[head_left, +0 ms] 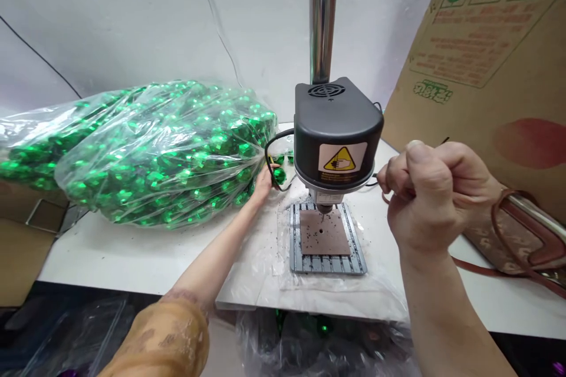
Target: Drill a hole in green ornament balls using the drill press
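My left hand [264, 179] reaches to the gathered mouth of a clear plastic bag [177, 156] full of shiny green faceted balls. Its fingers are closed at a green ball [279, 175], partly hidden by a black cable. My right hand [427, 194] is a raised fist beside the drill press; whatever it grips is hidden, though a thin dark tip pokes out behind it. The black drill press head [338, 129] stands between my hands. Under its bit, a brown square pad [325, 232] with a dark hole lies on the grey slotted base plate [360, 265].
A chrome column [324, 17] rises behind the drill head. At right stand a large cardboard box [481, 59] and a patterned bag [495, 241] with brown straps. Dark crumbs dot the base and white table [145, 253]. Clear plastic [287, 347] with green balls lies below the front edge.
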`<state>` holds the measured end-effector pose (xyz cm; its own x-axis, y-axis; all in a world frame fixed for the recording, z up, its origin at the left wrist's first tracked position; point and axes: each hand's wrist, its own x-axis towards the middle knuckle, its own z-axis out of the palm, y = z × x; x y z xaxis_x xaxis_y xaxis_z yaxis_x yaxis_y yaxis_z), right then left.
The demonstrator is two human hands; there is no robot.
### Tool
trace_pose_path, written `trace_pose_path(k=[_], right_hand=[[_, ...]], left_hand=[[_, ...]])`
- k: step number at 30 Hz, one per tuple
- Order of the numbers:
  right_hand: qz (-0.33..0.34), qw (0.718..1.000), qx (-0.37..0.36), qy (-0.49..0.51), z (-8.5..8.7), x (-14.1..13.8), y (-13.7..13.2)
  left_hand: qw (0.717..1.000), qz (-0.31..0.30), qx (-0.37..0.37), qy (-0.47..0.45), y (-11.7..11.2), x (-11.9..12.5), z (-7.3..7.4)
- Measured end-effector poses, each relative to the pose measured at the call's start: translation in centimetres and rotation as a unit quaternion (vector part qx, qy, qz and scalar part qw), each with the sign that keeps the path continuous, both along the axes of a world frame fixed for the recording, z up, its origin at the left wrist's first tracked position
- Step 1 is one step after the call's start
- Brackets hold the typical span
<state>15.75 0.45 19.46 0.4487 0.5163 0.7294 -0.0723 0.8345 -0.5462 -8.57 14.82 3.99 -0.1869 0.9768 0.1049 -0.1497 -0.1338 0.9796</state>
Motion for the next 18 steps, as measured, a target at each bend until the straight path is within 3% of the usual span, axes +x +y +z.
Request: trace_pose_path(k=[4,7,10,13,18], right_hand=[[0.004,1.0,-0.001,0.011,-0.2,0.0,0.0],[-0.004,1.0,-0.01,0.02,-0.2,0.0,0.1],[-0.003,1.0,-0.007,0.026,-0.3,0.0,0.2],[-0.002,1.0,-0.004,0.02,-0.3,0.0,0.4],[-0.008,1.0,-0.002,0.008,-0.4,0.1,0.4]], left_hand=[[0.998,0.019,-0.02,-0.065,-5.6,-1.7,0.2],[0.994,-0.037,-0.046,-0.092,-10.2,-1.5,0.4],[0.993,-0.099,-0.042,-0.047,-13.5,0.0,-0.1],[0.993,-0.12,-0.018,-0.001,-14.8,2.0,-1.2],[0.986,-0.146,-0.001,0.081,-14.0,4.3,-2.9]])
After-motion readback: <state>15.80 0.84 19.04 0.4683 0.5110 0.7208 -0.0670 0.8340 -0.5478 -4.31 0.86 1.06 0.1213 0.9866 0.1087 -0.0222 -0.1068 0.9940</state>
